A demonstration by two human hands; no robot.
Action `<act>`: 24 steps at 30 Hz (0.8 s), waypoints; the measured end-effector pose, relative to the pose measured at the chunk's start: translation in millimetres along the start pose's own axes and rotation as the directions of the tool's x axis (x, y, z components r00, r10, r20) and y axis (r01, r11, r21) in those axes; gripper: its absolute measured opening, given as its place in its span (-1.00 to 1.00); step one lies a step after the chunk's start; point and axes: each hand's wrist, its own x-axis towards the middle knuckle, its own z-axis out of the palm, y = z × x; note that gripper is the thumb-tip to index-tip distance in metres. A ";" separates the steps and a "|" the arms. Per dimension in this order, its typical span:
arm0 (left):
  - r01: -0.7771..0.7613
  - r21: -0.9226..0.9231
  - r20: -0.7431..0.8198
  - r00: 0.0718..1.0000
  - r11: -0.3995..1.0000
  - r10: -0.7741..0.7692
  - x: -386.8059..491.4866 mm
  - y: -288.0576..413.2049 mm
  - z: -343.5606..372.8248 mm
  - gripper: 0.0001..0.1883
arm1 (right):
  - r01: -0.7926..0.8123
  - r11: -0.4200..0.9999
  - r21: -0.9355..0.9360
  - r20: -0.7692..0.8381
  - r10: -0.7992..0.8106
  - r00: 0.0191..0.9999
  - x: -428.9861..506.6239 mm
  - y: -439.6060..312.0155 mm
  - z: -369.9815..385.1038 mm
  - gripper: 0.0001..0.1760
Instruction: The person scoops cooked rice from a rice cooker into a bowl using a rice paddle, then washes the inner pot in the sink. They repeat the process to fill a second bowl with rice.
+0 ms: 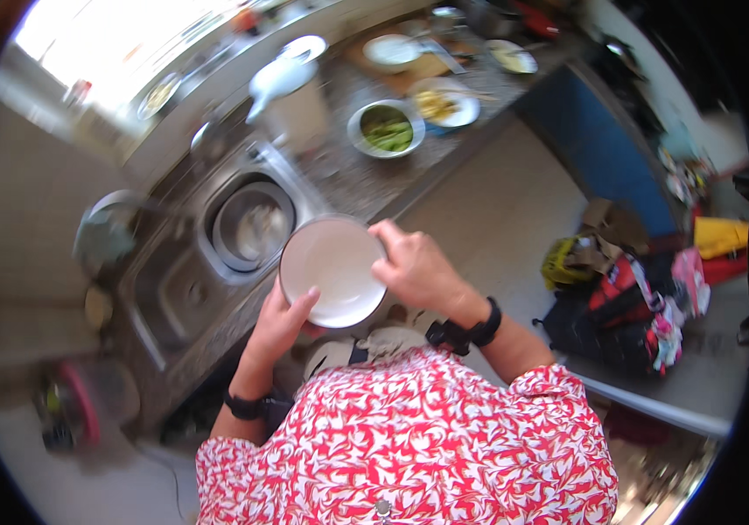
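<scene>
A pale bowl [338, 259] with a dark rim is held in front of my body, tilted so that its inside faces me. My left hand [280, 318] grips its lower left side, the thumb lying over the rim on the inner wall. At the right edge, the bent fingers of my right hand [419, 268] are closed on the rim. Some fingers of both hands are hidden behind the bowl or folded away. Just beyond it, a round metal pot [225, 230] sits in the sink basin [233, 272] with whitish contents too blurred to name.
A second sink basin [168, 295] lies to the left. On the stone counter [348, 187] stand a covered pitcher [299, 108], a bowl of green vegetables [386, 134] and a plate with yellow food [463, 111]. Bags [611, 308] are piled at the right.
</scene>
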 end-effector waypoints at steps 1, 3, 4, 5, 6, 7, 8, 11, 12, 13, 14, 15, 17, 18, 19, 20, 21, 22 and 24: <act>0.021 0.015 0.000 1.000 1.000 -0.021 18.6 -2.2 32.3 -0.35 | -0.016 0.998 -0.056 -0.043 0.013 0.999 -11.3 20.3 -19.7 -0.56; 0.110 -0.048 0.005 0.994 0.993 -0.110 49.0 -4.9 83.9 -0.42 | -0.011 1.000 0.012 -0.048 0.012 0.999 -32.6 55.7 -61.7 -0.44; 0.128 -0.080 0.077 0.990 0.989 -0.122 62.9 -6.0 99.0 -0.43 | -0.052 0.996 0.078 -0.012 0.053 0.999 -39.6 70.8 -79.4 -0.40; 0.211 -0.056 0.099 0.974 0.976 -0.205 63.8 -4.7 129.8 -0.45 | -0.110 0.984 0.140 0.037 0.106 0.994 -65.9 84.9 -111.3 -0.35; 0.201 -0.073 0.150 0.971 0.977 -0.189 72.0 -4.4 144.7 -0.42 | -0.167 0.965 0.202 0.092 0.151 0.984 -75.4 98.6 -130.7 -0.30; 0.235 -0.054 0.171 0.960 0.970 -0.223 82.0 -1.1 161.2 -0.41 | -0.172 0.947 0.270 0.026 0.172 0.985 -84.5 111.8 -149.5 -0.29; 0.273 -0.029 0.196 0.945 0.961 -0.263 93.2 2.3 174.0 -0.40 | -0.173 0.925 0.337 -0.037 0.197 0.980 -91.3 125.8 -165.5 -0.27; 0.323 0.049 0.234 0.916 0.945 -0.325 133.9 15.1 216.4 -0.37 | -0.194 0.884 0.425 -0.194 0.298 0.935 -107.1 171.6 -220.2 -0.37; 0.324 0.069 0.249 0.910 0.943 -0.331 153.2 19.8 226.4 -0.37 | -0.200 0.880 0.430 -0.231 0.322 0.918 -104.9 187.9 -233.9 -0.39; 0.326 0.086 0.263 0.904 0.942 -0.337 173.1 24.1 237.7 -0.37 | -0.208 0.877 0.433 -0.264 0.344 0.901 -103.0 203.9 -248.2 -0.41; 0.337 0.091 0.266 0.899 0.937 -0.348 194.4 28.3 249.1 -0.37 | -0.231 0.861 0.453 -0.278 0.382 0.881 -100.4 219.6 -262.1 -0.49; 0.322 0.106 0.277 0.899 0.941 -0.339 218.2 33.4 261.1 -0.39 | -0.237 0.864 0.444 -0.296 0.391 0.871 -96.6 236.1 -276.8 -0.51; 0.298 0.137 0.299 0.897 0.945 -0.326 268.1 47.2 282.6 -0.43 | -0.259 0.863 0.435 -0.326 0.418 0.848 -87.7 267.4 -307.1 -0.56; 0.302 0.117 0.311 0.894 0.946 -0.323 291.0 54.6 297.6 -0.43 | -0.302 0.839 0.452 -0.326 0.470 0.820 -88.3 281.2 -325.2 -0.61; 0.333 0.132 0.322 0.876 0.933 -0.359 315.3 62.7 313.6 -0.36 | -0.311 0.823 0.476 -0.355 0.503 0.788 -92.2 294.2 -343.9 -0.61; 0.288 0.112 0.356 0.882 0.951 -0.309 334.2 69.6 329.2 -0.33 | -0.315 0.803 0.506 -0.377 0.535 0.756 -95.9 307.8 -359.5 -0.62; 0.261 0.150 0.357 0.885 0.954 -0.299 356.3 80.2 343.4 -0.30 | -0.314 0.774 0.549 -0.397 0.573 0.717 -98.4 322.6 -374.9 -0.63; 0.176 0.148 0.388 0.895 0.973 -0.221 377.2 89.8 360.1 -0.24 | -0.319 0.768 0.555 -0.437 0.595 0.674 -102.8 337.6 -392.5 -0.63; 0.191 0.207 0.390 0.883 0.959 -0.261 416.7 105.8 389.8 -0.23 | -0.344 0.734 0.586 -0.479 0.656 0.583 -121.3 363.9 -420.2 -0.64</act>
